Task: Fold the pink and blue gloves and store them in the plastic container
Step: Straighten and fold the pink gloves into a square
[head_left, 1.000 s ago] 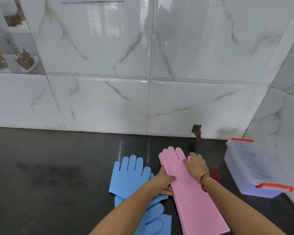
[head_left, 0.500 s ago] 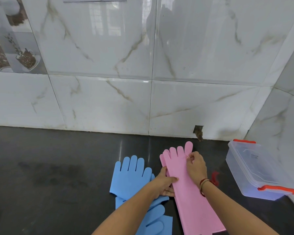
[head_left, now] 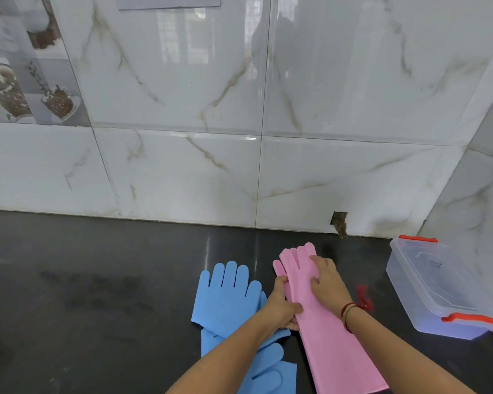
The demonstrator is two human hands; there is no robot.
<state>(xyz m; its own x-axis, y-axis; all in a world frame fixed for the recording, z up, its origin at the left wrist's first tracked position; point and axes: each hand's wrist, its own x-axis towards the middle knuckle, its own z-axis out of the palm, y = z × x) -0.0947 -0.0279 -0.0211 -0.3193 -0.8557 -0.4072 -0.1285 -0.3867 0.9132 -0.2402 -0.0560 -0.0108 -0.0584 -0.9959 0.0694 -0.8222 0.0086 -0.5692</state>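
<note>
Head view: pink gloves lie lengthwise on the dark countertop, fingertips toward the tiled wall. Right hand lies flat on the palm section, fingers slightly spread. Left hand pinches the gloves' left edge, thumb on top, fingers curled beneath. Blue gloves lie just left, overlapping, partly hidden under the left forearm. Plastic container, lid on, red latches, stands apart at right near the wall corner.
</note>
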